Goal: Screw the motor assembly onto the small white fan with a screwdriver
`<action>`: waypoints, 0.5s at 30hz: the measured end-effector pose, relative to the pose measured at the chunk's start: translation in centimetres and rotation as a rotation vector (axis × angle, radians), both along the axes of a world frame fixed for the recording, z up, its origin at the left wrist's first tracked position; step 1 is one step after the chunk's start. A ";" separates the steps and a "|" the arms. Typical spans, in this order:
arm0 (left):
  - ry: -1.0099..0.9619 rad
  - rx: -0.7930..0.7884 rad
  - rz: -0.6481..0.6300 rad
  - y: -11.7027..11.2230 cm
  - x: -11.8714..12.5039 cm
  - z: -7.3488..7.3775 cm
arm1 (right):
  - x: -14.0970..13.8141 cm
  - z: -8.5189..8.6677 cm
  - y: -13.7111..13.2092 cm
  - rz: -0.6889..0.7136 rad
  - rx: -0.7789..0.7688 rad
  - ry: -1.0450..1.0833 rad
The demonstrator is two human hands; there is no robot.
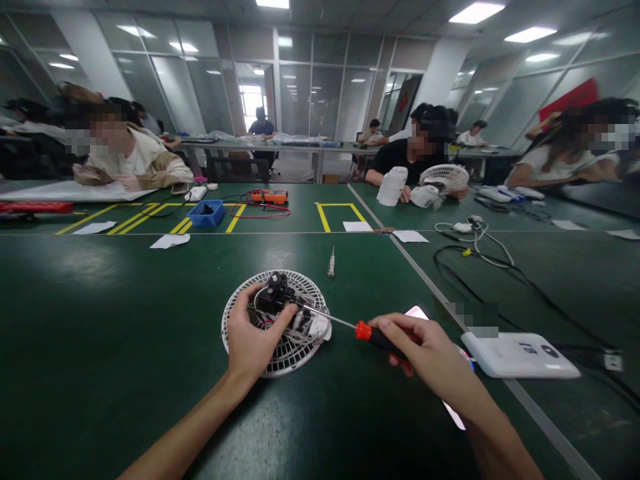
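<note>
A round white fan grille (293,363) lies on the green table, with a black motor unit (274,293) and a tangle of pale wires (295,333) on top of it. My left hand (253,333) is closed round the motor unit, thumb at its near right side. In my right hand (420,343) is a screwdriver (364,331) with a red and black handle, its fingers wrapped round the grip. The long shaft points left, and its tip meets the motor unit near my left thumb. Beyond the grille lies a small clear-handled screwdriver (331,262).
A lit phone (456,417) lies partly under my right forearm. Right of it are a white case (520,357) and black cables (540,293). Farther off stand a blue bin (207,213) and an orange multimeter (270,196). Across the table, a person handles white fan parts (393,185).
</note>
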State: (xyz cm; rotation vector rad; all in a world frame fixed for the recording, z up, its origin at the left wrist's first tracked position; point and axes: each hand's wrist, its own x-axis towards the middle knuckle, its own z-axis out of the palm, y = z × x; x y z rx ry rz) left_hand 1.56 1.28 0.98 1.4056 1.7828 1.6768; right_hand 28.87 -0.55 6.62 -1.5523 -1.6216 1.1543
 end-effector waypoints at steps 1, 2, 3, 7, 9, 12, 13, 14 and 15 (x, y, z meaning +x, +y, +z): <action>-0.001 0.001 0.002 0.0 0.0 0.0 | 0.0 0.1 -0.1 -0.019 0.011 0.006; -0.003 0.002 0.003 0.0 0.0 0.0 | 0.1 0.2 -0.2 -0.017 0.030 0.021; -0.003 0.003 0.002 0.0 -0.1 -0.1 | 0.2 0.4 -0.3 -0.008 0.058 0.045; 0.008 0.005 0.002 0.1 -0.2 -0.3 | 0.4 0.9 -0.4 0.016 0.099 0.168; 0.002 0.010 0.008 0.1 -0.1 -0.4 | 0.3 0.9 -0.2 -0.038 0.083 0.209; -0.011 0.023 0.020 0.2 0.0 -0.3 | -0.5 0.5 0.1 -0.186 0.064 0.318; -0.012 0.028 0.028 0.2 0.1 -0.2 | -0.9 0.2 0.1 -0.237 0.063 0.359; -0.014 0.032 0.039 0.2 0.1 -0.1 | -1.4 0.0 0.1 -0.275 0.065 0.371; -0.017 0.034 0.051 0.2 0.0 0.0 | -1.9 -0.3 0.1 -0.313 0.057 0.376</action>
